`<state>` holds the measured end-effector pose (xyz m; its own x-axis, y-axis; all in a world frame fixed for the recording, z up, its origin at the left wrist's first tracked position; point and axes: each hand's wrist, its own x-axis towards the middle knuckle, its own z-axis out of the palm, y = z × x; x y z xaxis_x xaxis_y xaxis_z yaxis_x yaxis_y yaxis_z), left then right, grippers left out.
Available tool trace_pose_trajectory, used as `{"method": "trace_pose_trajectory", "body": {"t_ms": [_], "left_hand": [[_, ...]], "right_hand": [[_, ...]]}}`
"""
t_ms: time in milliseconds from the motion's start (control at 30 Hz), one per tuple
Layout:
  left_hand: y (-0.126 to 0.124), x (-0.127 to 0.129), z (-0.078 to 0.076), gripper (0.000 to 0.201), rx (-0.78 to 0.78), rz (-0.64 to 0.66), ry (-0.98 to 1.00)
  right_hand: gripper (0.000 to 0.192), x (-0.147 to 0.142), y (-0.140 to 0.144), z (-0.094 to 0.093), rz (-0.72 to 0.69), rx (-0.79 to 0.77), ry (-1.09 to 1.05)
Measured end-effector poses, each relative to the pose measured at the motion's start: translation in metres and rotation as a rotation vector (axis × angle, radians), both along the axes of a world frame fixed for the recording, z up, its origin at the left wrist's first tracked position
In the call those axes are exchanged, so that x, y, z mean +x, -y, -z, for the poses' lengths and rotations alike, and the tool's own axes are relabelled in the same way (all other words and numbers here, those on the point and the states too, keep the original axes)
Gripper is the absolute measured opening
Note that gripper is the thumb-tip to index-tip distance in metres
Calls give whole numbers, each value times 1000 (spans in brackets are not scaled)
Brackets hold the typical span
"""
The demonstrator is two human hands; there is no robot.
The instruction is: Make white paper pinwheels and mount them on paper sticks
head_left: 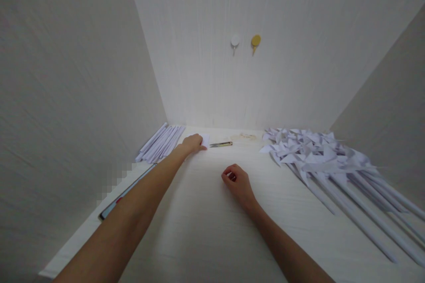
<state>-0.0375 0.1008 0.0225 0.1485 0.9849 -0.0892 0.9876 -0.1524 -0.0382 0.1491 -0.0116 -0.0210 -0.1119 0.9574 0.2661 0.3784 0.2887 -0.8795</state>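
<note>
Flattened, the left hand [193, 143] presses a small white paper sheet [205, 139], scissors [221, 144] just beside it; right hand [236, 182] rests curled on the table [206, 221], whether gripping anything I cannot tell.

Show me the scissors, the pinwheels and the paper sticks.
scissors [221, 144], head view, middle of the closed blades.
pinwheels [310, 152], head view, folded heads in the pile at right.
paper sticks [161, 142], head view, middle of the bundle at left.
</note>
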Motion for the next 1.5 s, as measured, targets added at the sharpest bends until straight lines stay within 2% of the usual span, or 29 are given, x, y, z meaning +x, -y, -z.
{"method": "trace_pose_trajectory", "body": {"t_ms": [433, 867, 1033, 1500], "left_hand": [[6, 1, -1, 32, 98, 1, 25], [13, 7, -19, 31, 240, -125, 52], [17, 9, -23, 28, 246, -143, 58], [20, 4, -21, 27, 246, -145, 65]], "right_hand": [[10, 0, 0, 1, 11, 17, 7], [8, 2, 0, 3, -6, 32, -4], [8, 2, 0, 2, 0, 20, 10], [10, 1, 1, 1, 9, 33, 9]]}}
